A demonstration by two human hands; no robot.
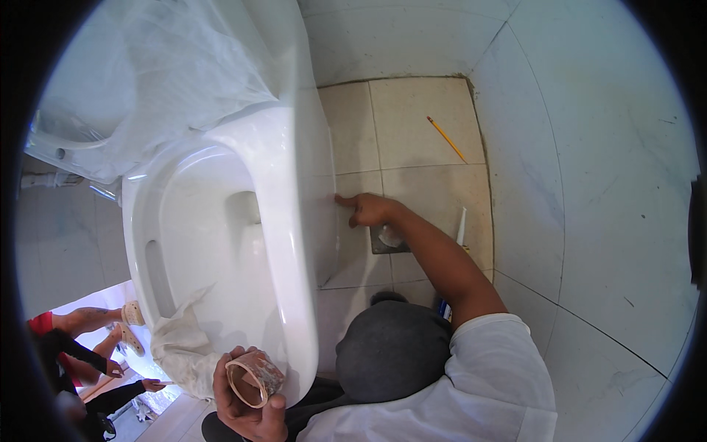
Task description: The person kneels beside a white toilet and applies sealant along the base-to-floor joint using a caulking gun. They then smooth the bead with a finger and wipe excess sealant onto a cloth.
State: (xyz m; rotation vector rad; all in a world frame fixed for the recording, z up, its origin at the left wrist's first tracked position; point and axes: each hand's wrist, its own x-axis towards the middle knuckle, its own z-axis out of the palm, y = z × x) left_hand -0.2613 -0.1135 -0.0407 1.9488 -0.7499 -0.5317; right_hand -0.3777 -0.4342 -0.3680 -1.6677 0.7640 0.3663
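My left hand (254,412) is wrapped round a small smeared cup (254,376), its rounded mouth facing up; something pale brown shows inside. My right arm reaches across the floor. The hand on it, my right hand (372,210), is empty, its index finger stretched out to the base of a white toilet (305,184), where the base meets the floor tiles. Its other fingers look bent and partly hidden. Just below that hand sits a square grey floor drain (387,247) with something whitish on it. A crumpled off-white cloth (180,346) hangs over the toilet's front rim near my left hand.
Clear plastic sheeting (191,59) covers the toilet's back. A yellow pencil (447,140) lies on the tiles; a white nozzle (462,225) lies beyond my forearm. Tiled walls (604,184) close off the right side. Another person's leg (96,320) and hand show at lower left.
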